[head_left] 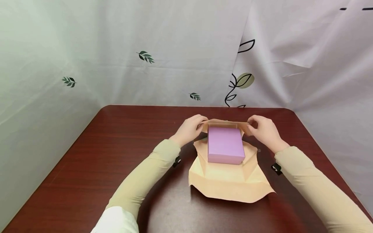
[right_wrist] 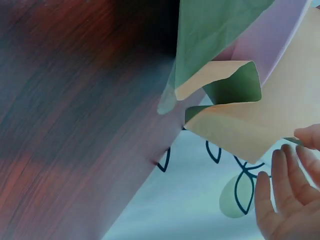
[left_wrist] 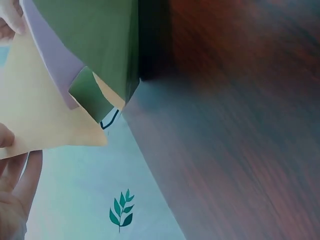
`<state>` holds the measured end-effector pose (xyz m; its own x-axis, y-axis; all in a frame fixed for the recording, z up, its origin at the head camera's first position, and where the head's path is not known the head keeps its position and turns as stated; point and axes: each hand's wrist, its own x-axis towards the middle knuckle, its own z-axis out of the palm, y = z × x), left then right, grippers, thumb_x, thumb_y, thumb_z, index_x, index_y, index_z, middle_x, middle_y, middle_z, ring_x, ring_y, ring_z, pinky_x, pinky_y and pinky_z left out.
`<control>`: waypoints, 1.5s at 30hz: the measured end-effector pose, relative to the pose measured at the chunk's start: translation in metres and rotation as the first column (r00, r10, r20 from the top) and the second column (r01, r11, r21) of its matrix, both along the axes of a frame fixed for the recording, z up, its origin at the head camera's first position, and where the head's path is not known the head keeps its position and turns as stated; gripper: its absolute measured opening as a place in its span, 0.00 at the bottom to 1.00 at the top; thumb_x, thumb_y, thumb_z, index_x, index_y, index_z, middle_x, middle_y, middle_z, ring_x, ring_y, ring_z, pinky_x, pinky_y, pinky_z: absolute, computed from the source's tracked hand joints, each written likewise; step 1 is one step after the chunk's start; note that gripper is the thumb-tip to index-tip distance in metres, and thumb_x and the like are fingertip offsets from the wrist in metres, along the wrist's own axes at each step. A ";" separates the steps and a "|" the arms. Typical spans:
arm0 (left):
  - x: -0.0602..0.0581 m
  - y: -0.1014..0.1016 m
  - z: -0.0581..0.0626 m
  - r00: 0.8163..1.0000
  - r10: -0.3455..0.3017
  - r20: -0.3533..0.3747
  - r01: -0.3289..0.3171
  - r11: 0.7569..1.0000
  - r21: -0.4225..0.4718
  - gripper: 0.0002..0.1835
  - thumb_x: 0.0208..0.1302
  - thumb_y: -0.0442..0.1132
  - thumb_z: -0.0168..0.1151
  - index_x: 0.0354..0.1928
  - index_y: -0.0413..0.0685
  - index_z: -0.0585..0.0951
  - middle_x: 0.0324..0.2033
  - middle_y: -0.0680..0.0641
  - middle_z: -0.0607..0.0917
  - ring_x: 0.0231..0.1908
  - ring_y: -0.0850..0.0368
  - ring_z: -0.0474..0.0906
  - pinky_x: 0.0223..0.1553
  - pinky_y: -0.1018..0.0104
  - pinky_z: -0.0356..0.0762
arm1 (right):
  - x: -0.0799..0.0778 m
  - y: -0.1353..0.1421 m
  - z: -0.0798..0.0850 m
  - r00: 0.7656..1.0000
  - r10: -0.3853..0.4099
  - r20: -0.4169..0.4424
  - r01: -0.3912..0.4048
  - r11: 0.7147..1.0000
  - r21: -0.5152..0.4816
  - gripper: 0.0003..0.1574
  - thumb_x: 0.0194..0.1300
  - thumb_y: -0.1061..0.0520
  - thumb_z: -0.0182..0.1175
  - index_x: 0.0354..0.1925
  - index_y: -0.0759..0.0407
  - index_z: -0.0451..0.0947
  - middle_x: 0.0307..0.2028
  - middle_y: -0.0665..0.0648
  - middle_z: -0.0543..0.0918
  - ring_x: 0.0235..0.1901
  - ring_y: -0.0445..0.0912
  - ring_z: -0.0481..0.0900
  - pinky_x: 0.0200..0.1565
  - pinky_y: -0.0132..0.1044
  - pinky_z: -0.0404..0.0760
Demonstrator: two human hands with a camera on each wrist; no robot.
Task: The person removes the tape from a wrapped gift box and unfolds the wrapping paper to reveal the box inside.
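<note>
A purple box (head_left: pixel 225 144) lies on a sheet of wrapping paper (head_left: pixel 230 187), tan on the inner side and green on the outer side (left_wrist: pixel 100 35). The paper's far flap (right_wrist: pixel 245 127) is raised behind the box. My left hand (head_left: pixel 190 129) pinches this flap's left corner, thumb on the tan face and fingers behind. At the opposite corner, my right hand (head_left: pixel 265 131) holds the edge between thumb and fingertips, the fingers fairly straight in the right wrist view. Creased side and near flaps spread out around the box.
The dark red-brown table (head_left: pixel 116 155) extends widely to the left. A white cloth (head_left: pixel 175 38) with leaf prints hangs behind it and along both sides. A small translucent strip (right_wrist: pixel 166 100) sticks out from the paper's side fold.
</note>
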<state>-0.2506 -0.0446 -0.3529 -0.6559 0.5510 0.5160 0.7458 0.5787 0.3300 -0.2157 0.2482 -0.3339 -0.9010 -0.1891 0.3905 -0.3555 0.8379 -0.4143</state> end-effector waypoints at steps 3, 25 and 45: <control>-0.005 0.002 0.002 0.999 0.045 0.019 -0.045 0.999 0.009 0.10 0.65 0.30 0.56 0.47 0.43 0.80 0.40 0.47 0.82 0.37 0.58 0.77 0.40 0.66 0.76 | -0.001 0.001 0.002 0.997 -0.020 0.071 0.022 0.999 -0.028 0.11 0.58 0.64 0.60 0.41 0.66 0.76 0.35 0.65 0.83 0.34 0.56 0.79 0.37 0.49 0.74; -0.011 0.008 0.003 0.924 0.077 -0.375 -0.059 0.996 0.060 0.06 0.59 0.30 0.61 0.30 0.45 0.73 0.23 0.49 0.74 0.27 0.55 0.69 0.33 0.62 0.66 | -0.030 0.018 0.001 0.967 -0.251 0.048 0.256 0.947 -0.196 0.19 0.62 0.51 0.63 0.35 0.69 0.83 0.39 0.70 0.80 0.38 0.59 0.75 0.40 0.47 0.70; -0.010 0.012 -0.015 0.990 0.080 -0.113 -0.110 0.948 -0.300 0.16 0.64 0.36 0.57 0.52 0.37 0.78 0.54 0.39 0.78 0.57 0.45 0.73 0.56 0.54 0.71 | -0.040 0.018 -0.022 0.981 0.036 0.190 -0.016 0.994 -0.107 0.37 0.66 0.57 0.57 0.68 0.67 0.58 0.55 0.73 0.75 0.52 0.64 0.74 0.54 0.57 0.70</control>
<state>-0.2609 -0.0325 -0.3682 -0.6676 0.6294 0.3977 0.7022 0.7099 0.0551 -0.2552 0.2664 -0.3555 -0.9562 -0.1803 0.2306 -0.2821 0.7777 -0.5618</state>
